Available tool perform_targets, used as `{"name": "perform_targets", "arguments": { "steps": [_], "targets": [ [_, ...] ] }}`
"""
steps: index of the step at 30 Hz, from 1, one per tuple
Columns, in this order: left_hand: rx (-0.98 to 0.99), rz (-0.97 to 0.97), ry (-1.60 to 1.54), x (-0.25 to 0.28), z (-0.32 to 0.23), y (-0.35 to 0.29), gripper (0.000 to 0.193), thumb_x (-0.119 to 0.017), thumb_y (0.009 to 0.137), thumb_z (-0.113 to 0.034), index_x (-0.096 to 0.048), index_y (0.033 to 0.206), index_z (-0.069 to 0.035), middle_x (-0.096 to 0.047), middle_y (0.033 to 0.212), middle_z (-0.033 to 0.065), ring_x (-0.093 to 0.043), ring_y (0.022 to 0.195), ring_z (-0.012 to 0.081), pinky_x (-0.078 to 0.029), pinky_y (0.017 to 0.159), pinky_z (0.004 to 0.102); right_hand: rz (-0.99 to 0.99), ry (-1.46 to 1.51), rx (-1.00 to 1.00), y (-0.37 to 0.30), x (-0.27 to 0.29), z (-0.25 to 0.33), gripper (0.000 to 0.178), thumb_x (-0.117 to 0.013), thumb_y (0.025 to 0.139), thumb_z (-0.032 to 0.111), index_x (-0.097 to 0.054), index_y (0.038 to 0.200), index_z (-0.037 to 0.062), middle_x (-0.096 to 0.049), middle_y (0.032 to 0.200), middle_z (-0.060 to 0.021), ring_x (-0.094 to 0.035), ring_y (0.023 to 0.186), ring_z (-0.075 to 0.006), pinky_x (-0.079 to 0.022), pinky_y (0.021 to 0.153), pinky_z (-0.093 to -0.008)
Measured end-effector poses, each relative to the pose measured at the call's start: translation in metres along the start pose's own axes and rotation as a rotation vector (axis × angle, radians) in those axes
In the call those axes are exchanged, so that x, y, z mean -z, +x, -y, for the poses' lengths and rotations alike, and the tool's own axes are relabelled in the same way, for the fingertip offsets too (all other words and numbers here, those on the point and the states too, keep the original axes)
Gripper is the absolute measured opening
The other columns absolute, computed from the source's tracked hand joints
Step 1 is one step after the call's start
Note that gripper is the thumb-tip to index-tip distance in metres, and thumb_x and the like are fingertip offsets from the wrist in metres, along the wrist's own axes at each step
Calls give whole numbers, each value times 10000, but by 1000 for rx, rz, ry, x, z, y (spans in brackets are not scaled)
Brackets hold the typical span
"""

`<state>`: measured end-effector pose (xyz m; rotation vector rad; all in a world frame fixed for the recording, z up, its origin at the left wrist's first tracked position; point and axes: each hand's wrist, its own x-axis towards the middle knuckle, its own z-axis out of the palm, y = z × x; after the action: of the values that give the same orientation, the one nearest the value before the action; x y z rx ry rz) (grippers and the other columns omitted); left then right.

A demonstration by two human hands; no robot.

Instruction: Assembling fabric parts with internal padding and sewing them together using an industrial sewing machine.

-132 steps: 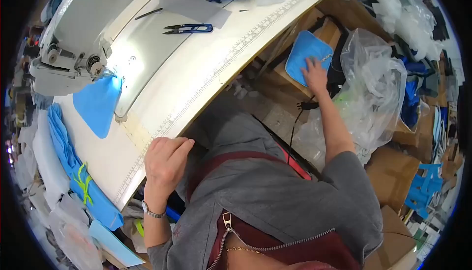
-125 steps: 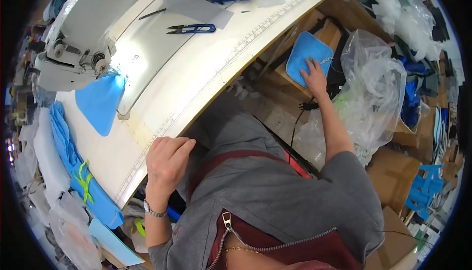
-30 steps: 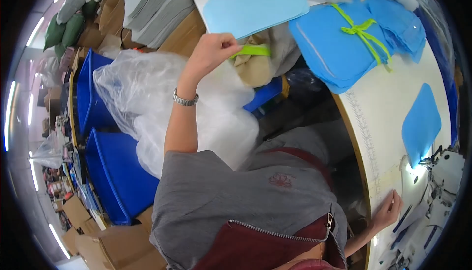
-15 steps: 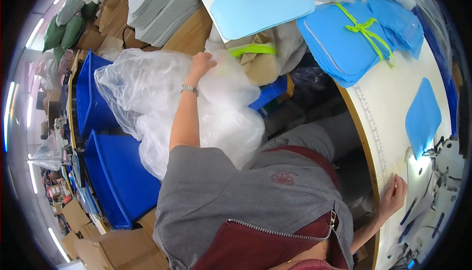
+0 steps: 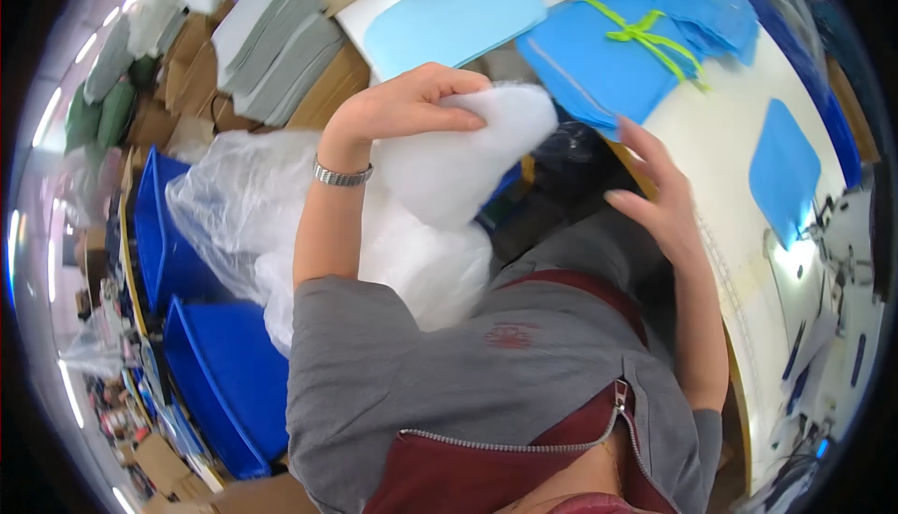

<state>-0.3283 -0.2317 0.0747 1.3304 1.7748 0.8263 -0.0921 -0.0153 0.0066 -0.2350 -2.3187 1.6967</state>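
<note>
A sheet of fluffy white batting is pinched between the thumb and fingers of my left hand, lifted at its far end. More white batting lies below it, beside a clear plastic bag. My right hand hovers near the table's left edge, fingers apart and nothing in them. Just beyond its fingertips lies a stack of blue fabric pieces, tied with a bright green strip.
On the white table at right, a single blue piece lies under a lit sewing machine. Light blue sheets and grey stacks stand at the back. Two blue bins are at left.
My left hand has raised the batting and moved it to the right. My right hand has left the table by the sewing machine and come toward the batting.
</note>
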Motion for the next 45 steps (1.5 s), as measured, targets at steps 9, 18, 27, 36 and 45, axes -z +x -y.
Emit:
{"name": "perform_targets", "arguments": {
  "steps": [9, 18, 27, 36, 45],
  "targets": [
    [-85, -48, 131, 0, -20, 79, 251, -657, 820, -224, -603, 968, -29, -604, 872, 58, -549, 827, 133, -460, 721, 277, -324, 76, -186, -1, 13, -9, 141, -625, 815, 76, -668, 908, -21, -617, 719, -5, -536, 673, -65, -440, 614, -223],
    [38, -662, 537, 53, 114, 99, 234, -697, 775, -257, -626, 813, -37, -585, 794, 61, -558, 739, 191, -464, 707, 313, -649, 112, -329, -75, 76, -38, 172, -607, 834, 68, -647, 973, -24, -614, 802, 0, -535, 720, -70, -423, 666, -214],
    [35, -888, 421, 56, 128, 103, 209, -658, 819, -218, -595, 797, -20, -576, 770, 97, -546, 688, 205, -444, 651, 323, -741, 189, -306, -91, 79, -42, 157, -607, 841, 66, -647, 971, -13, -616, 827, -3, -535, 743, -77, -426, 696, -216],
    [-445, -576, 253, -88, -14, 147, 113, -626, 825, -72, -539, 788, -9, -637, 932, 141, -621, 855, 305, -485, 712, 353, -702, 71, -320, -164, 119, -31, 106, -588, 819, 5, -631, 914, -11, -614, 828, 2, -542, 756, -73, -425, 698, -210],
    [-643, -77, 667, -217, -54, 211, 375, -573, 884, -280, -541, 1206, -91, -402, 1405, 117, -358, 1309, 325, -290, 1035, 546, -777, 110, -365, -230, 117, -19, 96, -600, 811, -16, -646, 894, -25, -647, 820, -31, -585, 742, -90, -461, 691, -221]
  ]
}}
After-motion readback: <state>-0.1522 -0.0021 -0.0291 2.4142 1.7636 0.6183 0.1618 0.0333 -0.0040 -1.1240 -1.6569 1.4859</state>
